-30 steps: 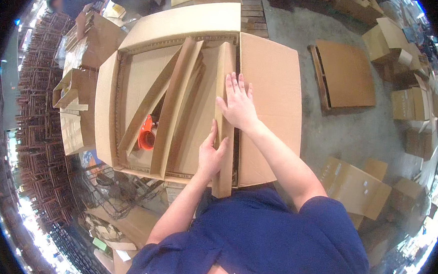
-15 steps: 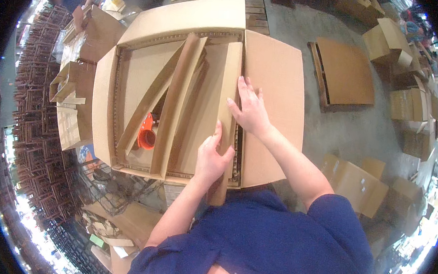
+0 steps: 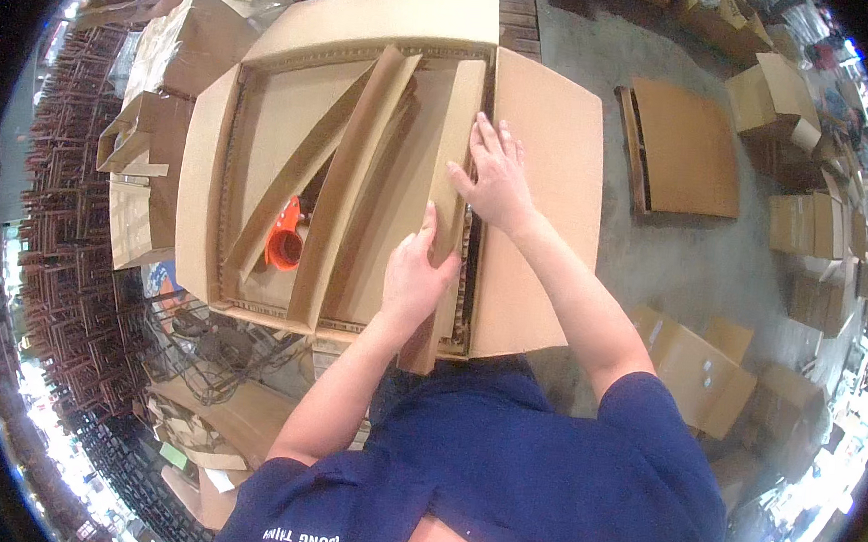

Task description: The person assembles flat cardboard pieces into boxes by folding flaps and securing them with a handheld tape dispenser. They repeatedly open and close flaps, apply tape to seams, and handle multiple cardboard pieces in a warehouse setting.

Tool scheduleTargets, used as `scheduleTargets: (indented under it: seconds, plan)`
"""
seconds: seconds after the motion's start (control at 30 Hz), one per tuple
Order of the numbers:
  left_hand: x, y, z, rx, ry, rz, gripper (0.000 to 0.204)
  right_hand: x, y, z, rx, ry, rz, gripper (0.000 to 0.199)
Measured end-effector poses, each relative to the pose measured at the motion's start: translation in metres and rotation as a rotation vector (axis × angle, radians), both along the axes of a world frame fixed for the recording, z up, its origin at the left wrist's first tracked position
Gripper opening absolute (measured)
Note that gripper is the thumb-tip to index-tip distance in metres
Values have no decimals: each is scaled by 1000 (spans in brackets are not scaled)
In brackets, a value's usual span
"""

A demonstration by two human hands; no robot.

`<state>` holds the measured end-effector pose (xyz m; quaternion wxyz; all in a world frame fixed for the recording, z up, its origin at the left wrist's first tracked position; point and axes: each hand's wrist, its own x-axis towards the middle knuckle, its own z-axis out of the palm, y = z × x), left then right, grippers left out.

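A large open cardboard box (image 3: 410, 9) lies in front of me with its flaps folded out. Along its right side runs a long, narrow cardboard strip (image 3: 461, 104), whose near end sticks out over the box's edge toward me. My left hand (image 3: 417, 275) holds the strip's nearer half, thumb across the top and fingers at the left edge. Farther up, my right hand (image 3: 499, 176) has its thumb on the strip and its fingers along the right edge. More folded strips (image 3: 345, 181) lie slanted to the left, beside an orange tape dispenser (image 3: 279, 237).
A flat brown cardboard piece (image 3: 685, 147) lies on the floor to the right. Several cartons (image 3: 696, 376) stand farther right. At left are a stack of rusty metal frames (image 3: 79, 229) and open cartons (image 3: 194, 43). Cardboard scraps (image 3: 237, 408) lie at lower left.
The box and strips appear slightly higher in the view. Both hands have shifted a little up with the strip, keeping nearly the same hold.
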<state>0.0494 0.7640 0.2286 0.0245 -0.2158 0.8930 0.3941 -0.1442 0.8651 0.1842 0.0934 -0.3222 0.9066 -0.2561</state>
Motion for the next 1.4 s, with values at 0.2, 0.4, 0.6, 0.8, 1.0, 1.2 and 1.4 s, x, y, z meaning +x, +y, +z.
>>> scheduleTargets:
  seconds: [0.2, 0.4, 0.6, 0.8, 1.0, 1.2, 1.4]
  plan:
    - [-16, 24, 4, -132, 4, -9, 93, -16, 15, -18, -94, -108, 9, 91]
    - [-52, 10, -10, -166, 117, -45, 95, -31, -4, -35, -243, -126, -94, 93]
    - [49, -1, -15, 269, -6, 110, 66, 25, -25, 41, -171, 176, -26, 88]
    - [203, -41, -47, -155, 187, -119, 16, 234, 36, 70, -301, 94, 630, 48]
    - [196, -16, -51, -337, -4, -38, 19, 265, 73, 18, -133, 359, 757, 26]
    - [211, -28, -50, -265, -31, -148, 21, 271, 87, 9, -51, 464, 683, 35]
    - [193, -17, -49, 1001, -171, 51, 33, 304, 90, 24, -72, 293, 464, 62]
